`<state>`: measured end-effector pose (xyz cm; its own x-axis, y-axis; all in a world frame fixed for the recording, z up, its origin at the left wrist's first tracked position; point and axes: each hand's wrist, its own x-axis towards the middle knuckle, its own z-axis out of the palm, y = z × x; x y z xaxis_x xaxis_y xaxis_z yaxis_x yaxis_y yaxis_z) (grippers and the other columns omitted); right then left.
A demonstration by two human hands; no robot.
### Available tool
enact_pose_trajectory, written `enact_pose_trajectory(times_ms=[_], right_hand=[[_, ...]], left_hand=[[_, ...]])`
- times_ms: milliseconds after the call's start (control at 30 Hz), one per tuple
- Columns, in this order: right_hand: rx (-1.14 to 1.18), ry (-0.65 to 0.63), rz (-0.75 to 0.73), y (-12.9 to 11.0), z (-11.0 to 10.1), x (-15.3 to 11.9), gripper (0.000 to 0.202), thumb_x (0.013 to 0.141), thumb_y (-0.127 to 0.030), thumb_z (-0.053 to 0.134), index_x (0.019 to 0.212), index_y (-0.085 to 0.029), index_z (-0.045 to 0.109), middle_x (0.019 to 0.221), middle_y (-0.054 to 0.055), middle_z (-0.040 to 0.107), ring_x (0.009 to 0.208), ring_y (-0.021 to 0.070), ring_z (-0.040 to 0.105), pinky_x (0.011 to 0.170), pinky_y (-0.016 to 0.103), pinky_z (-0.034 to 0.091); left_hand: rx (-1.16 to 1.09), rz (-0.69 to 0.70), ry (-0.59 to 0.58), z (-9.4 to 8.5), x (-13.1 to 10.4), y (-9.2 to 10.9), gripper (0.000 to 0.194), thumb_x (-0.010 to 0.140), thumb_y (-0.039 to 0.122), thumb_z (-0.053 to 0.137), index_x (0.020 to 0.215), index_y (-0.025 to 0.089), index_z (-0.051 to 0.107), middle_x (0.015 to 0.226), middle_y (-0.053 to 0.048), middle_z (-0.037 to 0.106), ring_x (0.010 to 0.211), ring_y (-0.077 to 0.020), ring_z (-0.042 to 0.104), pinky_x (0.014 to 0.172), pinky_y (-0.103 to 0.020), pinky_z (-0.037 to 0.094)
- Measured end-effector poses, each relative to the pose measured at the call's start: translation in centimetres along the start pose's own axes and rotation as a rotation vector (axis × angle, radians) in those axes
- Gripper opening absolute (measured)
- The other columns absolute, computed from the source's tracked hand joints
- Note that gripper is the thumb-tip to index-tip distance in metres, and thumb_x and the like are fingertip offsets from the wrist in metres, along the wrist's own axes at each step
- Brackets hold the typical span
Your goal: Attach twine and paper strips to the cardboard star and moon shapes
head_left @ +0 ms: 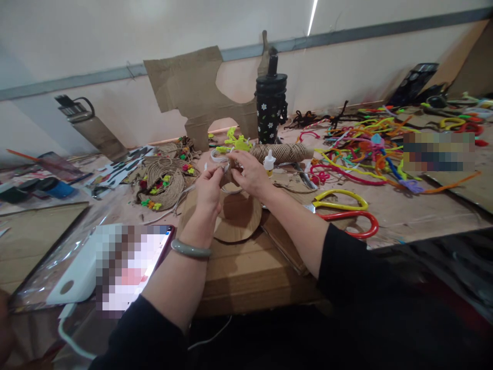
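Observation:
My left hand (209, 186) is closed in a pinch at a small whitish piece (226, 167) at the middle of the view. My right hand (248, 172) is bent around the same spot, fingers closed on a brown piece that my fingers partly hide. Both hands nearly touch, above a round cardboard disc (239, 218) lying on a larger cardboard sheet (250, 277). Just beyond my right hand stands a small white-capped glue bottle (269, 163). A roll of twine (283, 153) lies behind it, near a bright yellow-green piece (235, 139).
Yellow and red handled scissors (346, 216) lie at right, before tangled colourful pipe cleaners (354, 159). A phone (134, 270) and white power bank (75, 272) sit at left. Behind are a black flowered bottle (271, 110), a grey bottle (96, 133) and coiled braided twine (165, 180).

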<state>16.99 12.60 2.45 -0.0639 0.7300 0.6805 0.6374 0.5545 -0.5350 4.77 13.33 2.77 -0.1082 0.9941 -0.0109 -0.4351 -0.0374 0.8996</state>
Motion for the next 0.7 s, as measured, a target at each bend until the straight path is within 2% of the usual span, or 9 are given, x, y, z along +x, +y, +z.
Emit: enact_pose_trajectory(times_ms=[133,300,400,567,700], right_hand=[[-0.101,-0.013,-0.017,0.0,-0.35,-0.05,0.045,0.083,-0.009,0.04,0.12,-0.022,0.063,0.134,0.007,0.057,0.127,0.021,0.05,0.111,0.044,0.039],[-0.222,-0.061,-0.009,-0.61,-0.86,-0.15,0.03,0.088,-0.015,0.045,0.104,-0.019,0.07,0.132,0.012,0.058,0.125,0.0268,0.052,0.107,0.047,0.041],[-0.247,-0.035,0.004,-0.73,-0.99,-0.21,0.024,0.089,-0.019,0.048,0.098,-0.018,0.07,0.131,0.013,0.059,0.125,0.0281,0.051,0.106,0.049,0.04],[-0.179,0.005,0.012,-0.56,-0.91,-0.21,0.015,0.086,-0.018,0.053,0.087,-0.017,0.067,0.129,0.013,0.06,0.123,0.0263,0.052,0.107,0.047,0.039],[-0.04,0.043,0.095,-0.17,-0.55,-0.12,0.011,0.081,-0.014,0.054,0.08,-0.019,0.064,0.121,0.01,0.063,0.118,0.0226,0.056,0.103,0.041,0.042]], left_hand=[[0.048,0.007,-0.031,0.01,-0.21,-0.07,0.017,0.058,0.02,0.08,0.066,0.015,0.066,0.061,0.002,0.064,0.054,-0.0069,0.057,0.058,-0.019,0.047],[0.042,0.012,-0.064,0.03,-0.42,-0.18,0.018,0.056,0.02,0.082,0.067,0.014,0.068,0.065,0.001,0.067,0.06,-0.0085,0.061,0.067,-0.023,0.051],[0.051,0.016,-0.05,0.1,-0.48,-0.09,0.019,0.055,0.02,0.082,0.067,0.015,0.068,0.065,0.0,0.067,0.061,-0.0093,0.061,0.067,-0.023,0.051],[0.053,0.03,-0.05,0.12,-0.38,-0.03,0.024,0.053,0.022,0.083,0.068,0.015,0.066,0.065,0.001,0.066,0.06,-0.0097,0.061,0.067,-0.024,0.05],[0.057,0.023,-0.036,-0.02,-0.14,-0.22,0.023,0.054,0.023,0.08,0.068,0.016,0.064,0.061,0.003,0.063,0.055,-0.0088,0.058,0.06,-0.022,0.047]])
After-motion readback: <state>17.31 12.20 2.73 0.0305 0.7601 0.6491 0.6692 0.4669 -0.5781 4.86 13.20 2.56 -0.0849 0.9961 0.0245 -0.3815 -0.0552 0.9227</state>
